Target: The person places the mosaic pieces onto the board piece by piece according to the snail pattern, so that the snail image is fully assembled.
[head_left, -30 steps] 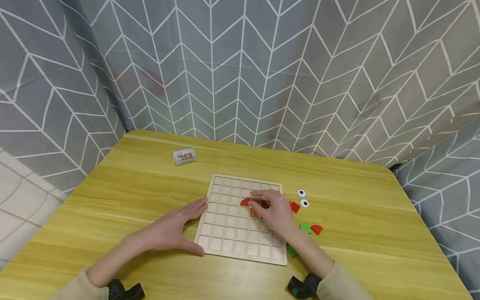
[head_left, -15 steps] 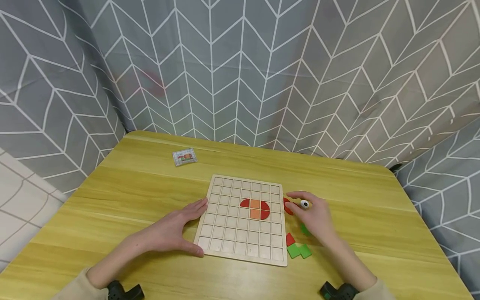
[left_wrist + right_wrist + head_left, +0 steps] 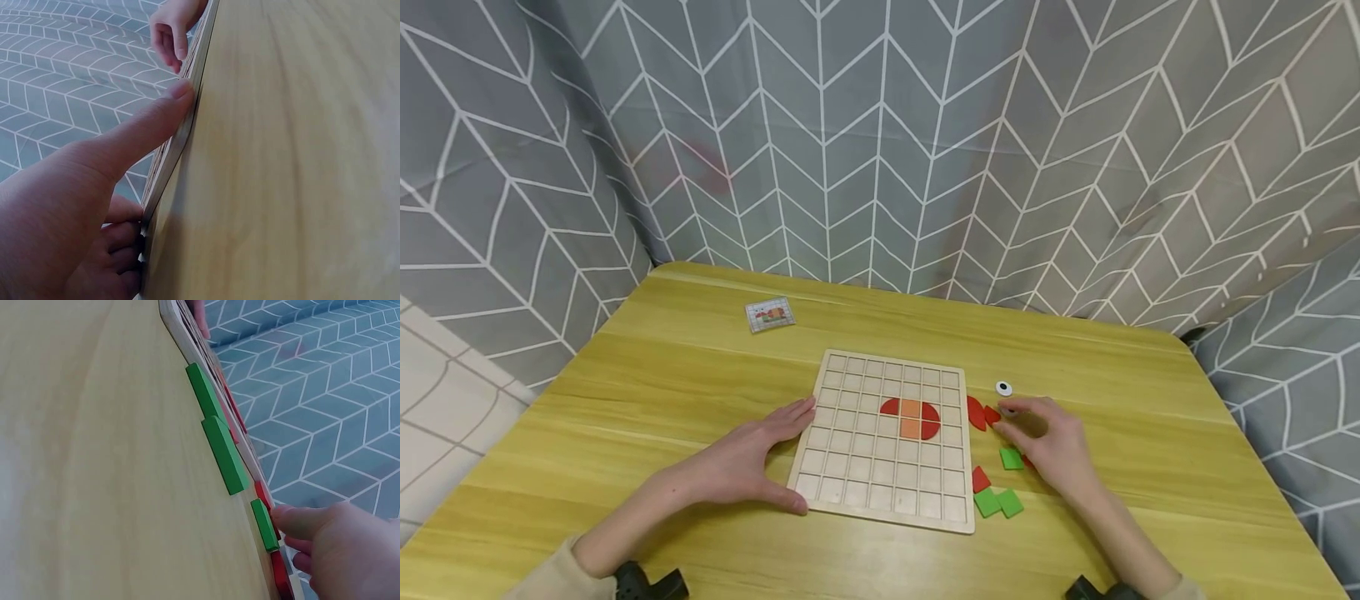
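A pale wooden grid board point(image 3: 853, 467) lies on the table. Set in its cells are a red quarter-round tile point(image 3: 890, 407), orange square tiles point(image 3: 910, 418) and red rounded tiles point(image 3: 930, 421). My left hand point(image 3: 745, 458) rests along the board's left edge, thumb at the near corner and fingers farther up. Right of the board, my right hand point(image 3: 1056, 446) hovers low with thumb and forefinger apart, around a mostly hidden googly-eye disc and beside a small red tile point(image 3: 992, 415). In the right wrist view, the thumb point(image 3: 306, 520) is near a green tile point(image 3: 265, 525); whether they touch is unclear.
Green square tiles point(image 3: 1011, 502) and a red tile point(image 3: 981, 479) lie by the board's lower right edge. A red rounded tile point(image 3: 976, 413) sits higher up, with a googly-eye disc point(image 3: 1003, 388) beyond. A picture card point(image 3: 770, 314) lies at the back left. A patterned curtain point(image 3: 850, 150) hangs behind.
My right hand has left the board and moved right to the loose pieces, uncovering the red and orange tiles on the grid. My left hand has stayed at the board's edge.
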`<act>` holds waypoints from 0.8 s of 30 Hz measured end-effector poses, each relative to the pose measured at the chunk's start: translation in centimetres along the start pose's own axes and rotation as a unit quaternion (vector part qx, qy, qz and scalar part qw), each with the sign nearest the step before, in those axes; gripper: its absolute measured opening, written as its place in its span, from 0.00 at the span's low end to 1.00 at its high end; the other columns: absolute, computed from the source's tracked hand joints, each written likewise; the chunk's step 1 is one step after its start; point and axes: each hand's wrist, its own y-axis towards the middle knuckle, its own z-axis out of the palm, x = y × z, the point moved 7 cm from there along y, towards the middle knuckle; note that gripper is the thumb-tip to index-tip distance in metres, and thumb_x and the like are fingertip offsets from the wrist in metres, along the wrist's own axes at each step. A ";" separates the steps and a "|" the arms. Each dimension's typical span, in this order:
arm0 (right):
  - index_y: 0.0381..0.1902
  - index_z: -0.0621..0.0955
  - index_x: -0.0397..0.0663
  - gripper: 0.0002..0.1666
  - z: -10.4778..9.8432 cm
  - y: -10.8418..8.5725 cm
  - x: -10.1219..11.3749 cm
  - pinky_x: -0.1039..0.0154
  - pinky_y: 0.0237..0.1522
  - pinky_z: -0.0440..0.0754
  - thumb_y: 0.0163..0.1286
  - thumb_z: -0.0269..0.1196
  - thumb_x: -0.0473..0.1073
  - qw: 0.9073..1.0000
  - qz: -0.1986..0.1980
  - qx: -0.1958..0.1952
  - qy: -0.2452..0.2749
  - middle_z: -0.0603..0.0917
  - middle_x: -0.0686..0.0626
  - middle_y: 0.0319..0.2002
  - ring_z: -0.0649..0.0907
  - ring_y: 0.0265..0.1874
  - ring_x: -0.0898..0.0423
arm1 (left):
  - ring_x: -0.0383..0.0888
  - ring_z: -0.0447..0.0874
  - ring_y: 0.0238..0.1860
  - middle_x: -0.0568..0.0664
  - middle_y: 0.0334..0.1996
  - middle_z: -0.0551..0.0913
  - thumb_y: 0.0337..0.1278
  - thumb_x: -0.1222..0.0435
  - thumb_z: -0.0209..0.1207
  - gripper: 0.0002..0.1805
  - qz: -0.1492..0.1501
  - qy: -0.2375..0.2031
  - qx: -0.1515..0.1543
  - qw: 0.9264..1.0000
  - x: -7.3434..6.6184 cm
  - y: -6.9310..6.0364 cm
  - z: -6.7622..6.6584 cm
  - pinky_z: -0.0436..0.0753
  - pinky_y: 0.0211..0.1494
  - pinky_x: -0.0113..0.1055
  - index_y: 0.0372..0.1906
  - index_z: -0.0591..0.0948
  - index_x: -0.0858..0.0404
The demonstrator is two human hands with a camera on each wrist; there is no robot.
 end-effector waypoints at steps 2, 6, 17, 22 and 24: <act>0.43 0.88 0.52 0.20 0.2 0.0 0.1 0.84 0.50 0.70 0.51 0.79 0.37 1.000 -0.015 -0.005 -0.006 0.89 0.54 0.39 0.84 0.44 0.57 | 0.56 0.51 0.79 0.50 0.80 0.52 0.37 0.29 0.67 0.65 0.000 0.001 0.000 1.000 0.0 0.0 0.1 0.62 0.73 0.61 0.78 0.59 0.62; 0.41 0.89 0.50 0.19 0.5 -0.2 0.2 0.84 0.49 0.70 0.49 0.79 0.35 0.999 -0.038 -0.011 -0.011 0.88 0.53 0.39 0.82 0.43 0.56 | 0.57 0.51 0.79 0.50 0.80 0.52 0.37 0.29 0.67 0.65 0.000 0.004 -0.001 1.000 0.2 0.1 0.1 0.62 0.73 0.61 0.78 0.59 0.62; 0.41 0.89 0.49 0.19 0.5 -0.1 0.4 0.83 0.49 0.70 0.50 0.78 0.32 0.999 -0.041 -0.018 -0.011 0.88 0.53 0.38 0.82 0.43 0.55 | 0.57 0.51 0.79 0.50 0.80 0.51 0.37 0.30 0.68 0.65 -0.001 -0.002 -0.001 1.000 0.3 0.1 0.1 0.62 0.73 0.62 0.78 0.59 0.61; 0.42 0.88 0.48 0.19 0.5 -0.2 0.2 0.82 0.49 0.69 0.50 0.78 0.33 0.999 -0.034 -0.017 -0.020 0.88 0.53 0.38 0.81 0.43 0.57 | 0.57 0.51 0.79 0.49 0.80 0.51 0.37 0.30 0.68 0.65 -0.004 -0.003 -0.001 1.000 0.3 0.1 0.2 0.61 0.73 0.62 0.78 0.59 0.61; 0.42 0.88 0.49 0.19 0.5 -0.2 0.2 0.82 0.49 0.69 0.50 0.78 0.33 0.999 -0.032 -0.017 -0.021 0.88 0.53 0.38 0.81 0.43 0.57 | 0.57 0.51 0.79 0.49 0.80 0.51 0.37 0.30 0.68 0.65 -0.003 -0.003 -0.001 1.000 0.3 0.1 0.1 0.61 0.72 0.63 0.78 0.59 0.61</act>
